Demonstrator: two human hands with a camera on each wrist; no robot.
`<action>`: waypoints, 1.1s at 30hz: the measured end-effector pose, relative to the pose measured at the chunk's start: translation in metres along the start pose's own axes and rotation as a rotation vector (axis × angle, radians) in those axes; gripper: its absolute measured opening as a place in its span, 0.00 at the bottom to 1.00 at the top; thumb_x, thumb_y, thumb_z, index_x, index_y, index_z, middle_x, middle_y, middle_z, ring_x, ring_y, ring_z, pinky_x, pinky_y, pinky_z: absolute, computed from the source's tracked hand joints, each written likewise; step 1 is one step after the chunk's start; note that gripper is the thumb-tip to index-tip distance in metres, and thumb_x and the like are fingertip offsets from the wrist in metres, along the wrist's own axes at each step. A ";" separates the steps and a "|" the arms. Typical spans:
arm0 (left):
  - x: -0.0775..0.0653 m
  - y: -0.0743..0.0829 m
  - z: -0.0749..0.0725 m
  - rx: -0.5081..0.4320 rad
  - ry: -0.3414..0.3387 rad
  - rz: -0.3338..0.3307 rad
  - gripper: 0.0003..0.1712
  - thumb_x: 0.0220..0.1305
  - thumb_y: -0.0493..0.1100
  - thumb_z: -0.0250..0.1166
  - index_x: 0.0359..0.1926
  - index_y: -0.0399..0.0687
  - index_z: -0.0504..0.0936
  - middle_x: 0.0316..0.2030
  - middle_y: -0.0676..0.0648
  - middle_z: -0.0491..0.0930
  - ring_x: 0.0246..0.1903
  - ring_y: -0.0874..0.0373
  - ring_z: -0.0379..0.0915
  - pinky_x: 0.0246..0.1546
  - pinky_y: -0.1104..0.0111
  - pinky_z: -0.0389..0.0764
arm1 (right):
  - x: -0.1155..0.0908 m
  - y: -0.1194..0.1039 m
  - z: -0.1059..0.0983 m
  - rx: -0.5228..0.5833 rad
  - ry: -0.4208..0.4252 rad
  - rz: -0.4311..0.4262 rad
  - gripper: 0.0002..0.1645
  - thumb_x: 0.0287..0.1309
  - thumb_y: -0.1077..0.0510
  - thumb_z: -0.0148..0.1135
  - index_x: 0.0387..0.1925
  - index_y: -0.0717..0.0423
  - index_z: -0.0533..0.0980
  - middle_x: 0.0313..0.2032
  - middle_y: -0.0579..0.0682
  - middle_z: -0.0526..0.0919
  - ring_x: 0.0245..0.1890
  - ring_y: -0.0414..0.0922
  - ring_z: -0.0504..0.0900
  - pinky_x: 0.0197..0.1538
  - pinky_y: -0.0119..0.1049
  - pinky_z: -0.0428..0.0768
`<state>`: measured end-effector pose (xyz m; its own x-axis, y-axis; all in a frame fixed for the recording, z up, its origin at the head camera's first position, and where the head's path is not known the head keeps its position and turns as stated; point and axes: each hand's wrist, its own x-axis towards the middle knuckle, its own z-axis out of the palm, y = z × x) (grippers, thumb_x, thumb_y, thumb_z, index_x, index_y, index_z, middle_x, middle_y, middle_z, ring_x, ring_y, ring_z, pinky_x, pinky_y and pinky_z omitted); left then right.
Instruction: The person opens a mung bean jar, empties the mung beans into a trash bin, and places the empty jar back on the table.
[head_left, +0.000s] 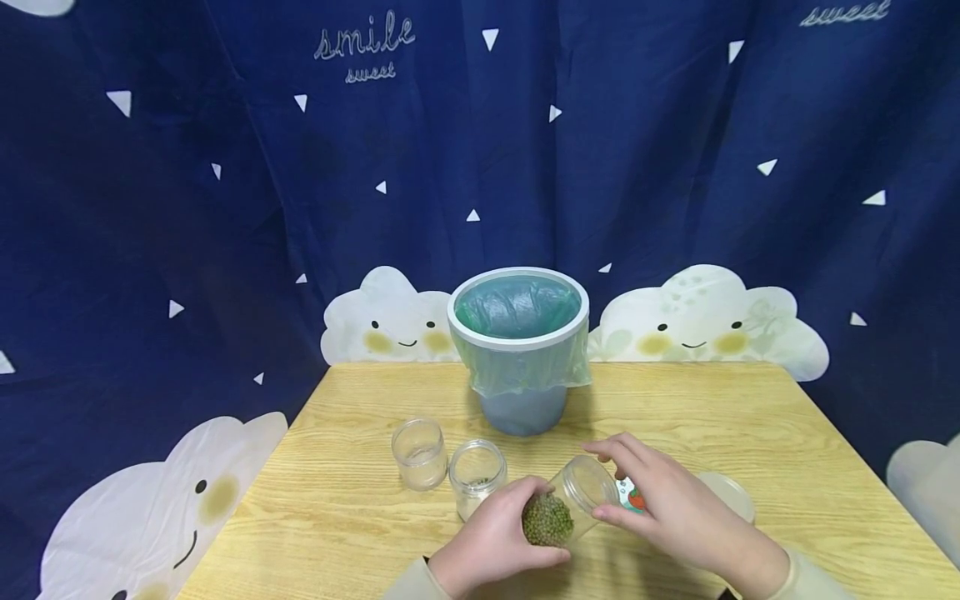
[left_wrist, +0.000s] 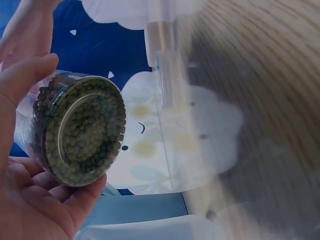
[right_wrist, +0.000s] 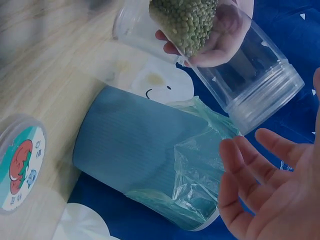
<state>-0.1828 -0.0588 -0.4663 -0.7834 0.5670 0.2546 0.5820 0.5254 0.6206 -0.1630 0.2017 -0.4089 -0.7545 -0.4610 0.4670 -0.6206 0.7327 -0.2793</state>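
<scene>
My left hand (head_left: 495, 529) grips a clear plastic jar (head_left: 589, 481) round its lower part, tilted with its uncovered mouth toward the upper right. Green beans (head_left: 547, 521), likely mung beans, are heaped at the bottom; the left wrist view shows the jar's round base (left_wrist: 87, 132) full against them. My right hand (head_left: 667, 504) is at the jar's mouth with fingers spread. In the right wrist view its relaxed fingers (right_wrist: 250, 170) are apart from the rim and hold nothing. Just left of the held jar stands another clear jar (head_left: 478, 467) with a few beans inside.
A third clear jar (head_left: 418, 454) stands further left. Behind the hands is a blue-grey bin (head_left: 522, 412) with a green bag liner (head_left: 517, 371). A lid with a red fruit picture (right_wrist: 22, 170) lies on the wooden table (head_left: 360, 400), near a clear lid (head_left: 731, 497) at right.
</scene>
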 end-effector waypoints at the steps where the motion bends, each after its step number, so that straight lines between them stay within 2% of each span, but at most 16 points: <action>1: 0.001 0.000 0.000 0.002 -0.001 0.005 0.39 0.51 0.56 0.81 0.61 0.49 0.77 0.50 0.59 0.82 0.45 0.74 0.74 0.48 0.77 0.79 | 0.000 0.000 0.000 0.008 0.003 0.003 0.34 0.60 0.34 0.69 0.65 0.37 0.73 0.52 0.28 0.76 0.41 0.29 0.76 0.42 0.32 0.80; 7: 0.005 -0.001 0.001 0.048 0.001 0.044 0.40 0.51 0.57 0.81 0.61 0.47 0.77 0.51 0.57 0.83 0.47 0.73 0.75 0.49 0.76 0.80 | 0.001 -0.002 0.003 0.038 0.006 0.030 0.32 0.59 0.34 0.70 0.62 0.36 0.74 0.46 0.30 0.78 0.37 0.27 0.73 0.37 0.29 0.78; 13: 0.007 -0.002 0.002 0.069 -0.001 0.051 0.40 0.51 0.58 0.81 0.61 0.49 0.77 0.51 0.58 0.82 0.47 0.73 0.75 0.50 0.77 0.79 | 0.001 -0.002 0.005 0.050 -0.011 0.083 0.32 0.59 0.32 0.70 0.61 0.34 0.74 0.44 0.28 0.76 0.35 0.26 0.72 0.35 0.27 0.75; 16: 0.008 -0.003 0.002 0.074 -0.006 0.062 0.39 0.51 0.58 0.81 0.61 0.49 0.77 0.51 0.58 0.82 0.47 0.73 0.75 0.50 0.77 0.79 | 0.002 -0.003 0.004 0.053 -0.015 0.077 0.30 0.60 0.33 0.69 0.60 0.35 0.75 0.43 0.28 0.75 0.35 0.26 0.71 0.35 0.27 0.75; 25: 0.011 -0.006 0.003 0.048 -0.044 0.089 0.39 0.52 0.58 0.81 0.61 0.50 0.77 0.51 0.58 0.82 0.47 0.74 0.75 0.50 0.78 0.78 | 0.001 0.000 0.001 0.024 0.025 -0.064 0.30 0.60 0.41 0.74 0.62 0.37 0.75 0.46 0.29 0.75 0.37 0.26 0.72 0.37 0.28 0.77; 33: 0.012 -0.007 0.002 0.033 -0.076 0.103 0.38 0.53 0.56 0.81 0.61 0.50 0.77 0.50 0.59 0.82 0.45 0.75 0.75 0.48 0.80 0.78 | 0.000 0.001 -0.002 -0.027 0.020 -0.152 0.39 0.51 0.48 0.78 0.64 0.34 0.73 0.57 0.28 0.74 0.51 0.32 0.79 0.51 0.38 0.83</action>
<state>-0.1961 -0.0540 -0.4689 -0.7013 0.6645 0.2581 0.6663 0.4821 0.5689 -0.1631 0.2035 -0.4076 -0.6479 -0.5578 0.5188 -0.7210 0.6687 -0.1814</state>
